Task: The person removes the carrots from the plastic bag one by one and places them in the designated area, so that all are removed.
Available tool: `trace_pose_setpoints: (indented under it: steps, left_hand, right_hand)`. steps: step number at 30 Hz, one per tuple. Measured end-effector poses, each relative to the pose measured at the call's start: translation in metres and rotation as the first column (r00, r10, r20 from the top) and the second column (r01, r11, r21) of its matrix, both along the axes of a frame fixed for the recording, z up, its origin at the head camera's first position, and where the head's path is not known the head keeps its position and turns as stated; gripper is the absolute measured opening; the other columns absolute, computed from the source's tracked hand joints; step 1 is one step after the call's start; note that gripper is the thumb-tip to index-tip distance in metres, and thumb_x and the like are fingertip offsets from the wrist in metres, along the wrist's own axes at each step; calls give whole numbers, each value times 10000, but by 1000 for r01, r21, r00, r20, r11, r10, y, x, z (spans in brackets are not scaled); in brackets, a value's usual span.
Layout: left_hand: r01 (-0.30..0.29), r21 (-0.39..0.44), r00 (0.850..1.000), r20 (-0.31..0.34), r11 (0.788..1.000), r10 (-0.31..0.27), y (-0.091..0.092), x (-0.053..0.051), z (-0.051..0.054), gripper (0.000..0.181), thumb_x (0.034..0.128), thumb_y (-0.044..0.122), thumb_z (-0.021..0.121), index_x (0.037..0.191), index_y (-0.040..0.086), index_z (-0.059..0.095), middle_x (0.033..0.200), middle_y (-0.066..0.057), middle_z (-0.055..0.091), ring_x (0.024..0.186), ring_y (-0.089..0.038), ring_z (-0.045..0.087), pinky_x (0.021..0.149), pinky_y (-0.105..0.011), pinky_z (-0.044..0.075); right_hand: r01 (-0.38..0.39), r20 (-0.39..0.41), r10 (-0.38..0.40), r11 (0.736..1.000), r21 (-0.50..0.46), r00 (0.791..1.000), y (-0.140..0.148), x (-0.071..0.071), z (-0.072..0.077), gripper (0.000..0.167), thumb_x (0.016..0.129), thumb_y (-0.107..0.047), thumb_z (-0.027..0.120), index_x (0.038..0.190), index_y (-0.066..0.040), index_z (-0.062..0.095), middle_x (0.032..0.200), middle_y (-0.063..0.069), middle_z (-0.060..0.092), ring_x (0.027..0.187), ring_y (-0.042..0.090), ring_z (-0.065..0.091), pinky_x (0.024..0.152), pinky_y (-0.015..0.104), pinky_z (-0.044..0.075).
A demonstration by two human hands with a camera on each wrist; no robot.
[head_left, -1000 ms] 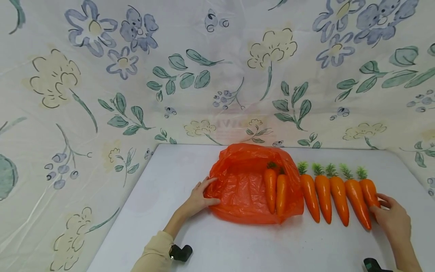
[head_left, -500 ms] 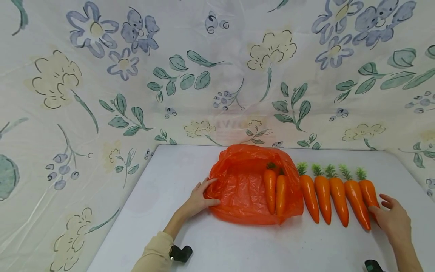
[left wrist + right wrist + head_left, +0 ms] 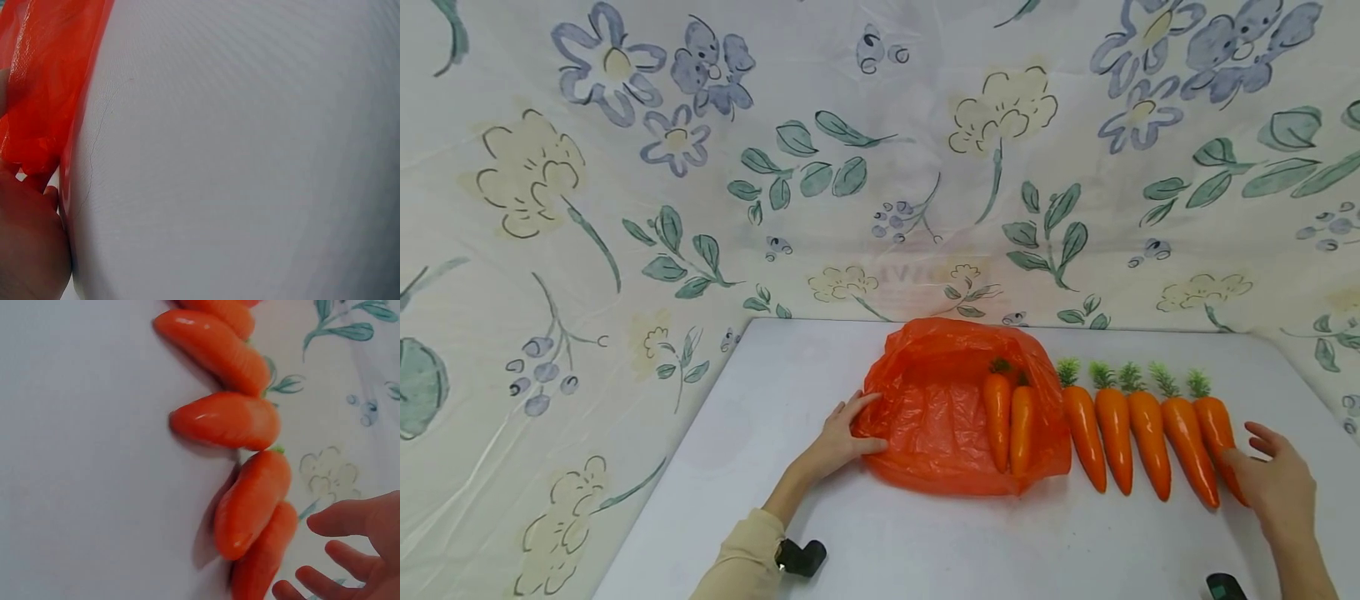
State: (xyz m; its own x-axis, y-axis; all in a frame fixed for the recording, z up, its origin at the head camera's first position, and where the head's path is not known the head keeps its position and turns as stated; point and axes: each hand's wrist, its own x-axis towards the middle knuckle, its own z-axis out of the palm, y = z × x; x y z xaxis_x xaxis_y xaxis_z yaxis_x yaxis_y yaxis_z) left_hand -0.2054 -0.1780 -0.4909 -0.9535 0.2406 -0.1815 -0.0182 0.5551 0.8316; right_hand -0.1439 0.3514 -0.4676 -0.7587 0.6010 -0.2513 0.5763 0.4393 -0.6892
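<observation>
An orange-red plastic bag (image 3: 925,450) lies with its mouth toward me, two toy carrots (image 3: 997,421) inside its right part. My left hand (image 3: 835,435) holds the bag's left edge, thumb low and fingers higher; the left wrist view shows only part of that hand (image 3: 31,237) against the red plastic. To the right of the bag several orange toy carrots (image 3: 1148,442) with green tops lie in a row. My right hand (image 3: 1277,483) is beside the rightmost carrot (image 3: 1213,425), thumb close to it. In the right wrist view the fingers (image 3: 350,515) are spread and hold nothing.
The white table (image 3: 760,400) ends at a flower-printed sheet (image 3: 925,167) hanging behind it. Black wrist devices (image 3: 801,558) show at the lower edge of the head view, near each forearm.
My right hand has let go of the rightmost carrot and shifted slightly right, its fingers parting from it. The left hand, the bag and the carrots look unmoved.
</observation>
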Motion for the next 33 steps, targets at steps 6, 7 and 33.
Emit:
trace_pose_setpoints:
  steps: [6,7,33]
  left_hand:
    - [-1,5,1000,1,1000,1,0,0,1,785,805,319,756,1503,282,399,1663,-90,116,1495,-424,-16,1077,-743,235]
    - [-2,4,1000,1,1000,2,1,0,1,784,805,319,757,1502,281,400,1663,-90,117,1495,-424,-15,1077,-743,236]
    - [4,2,1000,-2,1000,-4,0,0,-1,786,795,332,760,1497,289,409,1661,-94,124,1497,-420,-17,1094,-747,184]
  right_hand:
    - [-50,-29,51,998,32,998,-6,-2,15,661,982,-163,491,1552,-2,196,1540,338,250,1295,525,351,863,524,551]
    - [-61,-42,62,998,31,997,-11,-1,21,654,991,-167,488,1551,-2,195,1539,339,249,1296,529,348,948,579,492]
    - [-455,-254,481,876,159,839,-86,-6,57,573,1010,-217,511,1492,37,335,1426,356,397,1207,538,455,867,643,488]
